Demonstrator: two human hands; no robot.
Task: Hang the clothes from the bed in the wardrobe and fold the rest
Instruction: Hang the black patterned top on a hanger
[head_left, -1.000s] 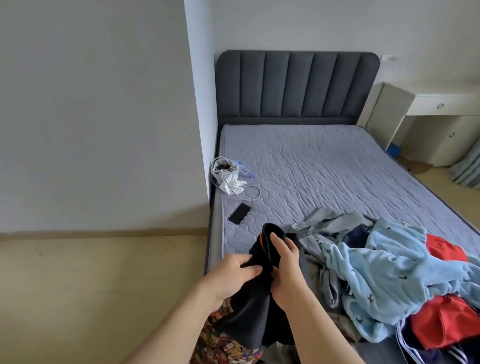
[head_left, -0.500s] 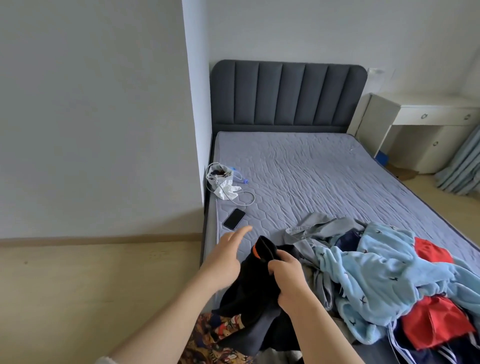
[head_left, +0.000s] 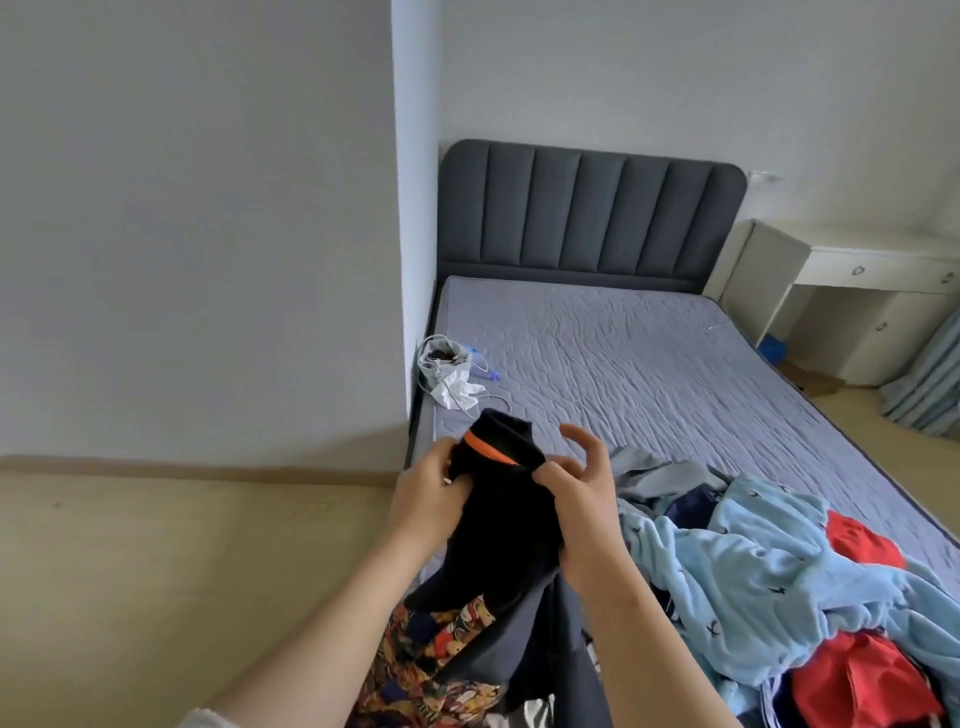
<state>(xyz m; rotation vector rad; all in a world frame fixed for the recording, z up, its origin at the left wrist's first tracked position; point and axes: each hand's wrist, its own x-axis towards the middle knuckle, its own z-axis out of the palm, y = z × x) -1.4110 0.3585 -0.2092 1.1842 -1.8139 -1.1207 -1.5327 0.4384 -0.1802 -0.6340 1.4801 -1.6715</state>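
I hold a black garment (head_left: 506, 525) with an orange band near its top edge, lifted above the bed's near left corner. My left hand (head_left: 428, 493) grips its left side. My right hand (head_left: 582, 506) pinches the top right edge with thumb and forefinger, the other fingers spread. The garment hangs down over a patterned multicoloured cloth (head_left: 436, 660). On the grey quilted bed (head_left: 623, 364) to the right lies a pile: a light blue fleece (head_left: 769, 571), red clothes (head_left: 872, 680), a grey piece (head_left: 660, 473) and a navy one (head_left: 691, 506).
A white drawstring bag with a cable (head_left: 449, 371) lies at the bed's left edge by the wall corner. A dark padded headboard (head_left: 592, 213) stands at the far end. A white desk (head_left: 852, 291) and curtain (head_left: 930, 384) are at the right. Wooden floor (head_left: 156, 571) spreads left.
My left hand, which was off the garment and open half a second ago, now grips its left side. The garment is raised higher and its banded edge is spread between both hands.
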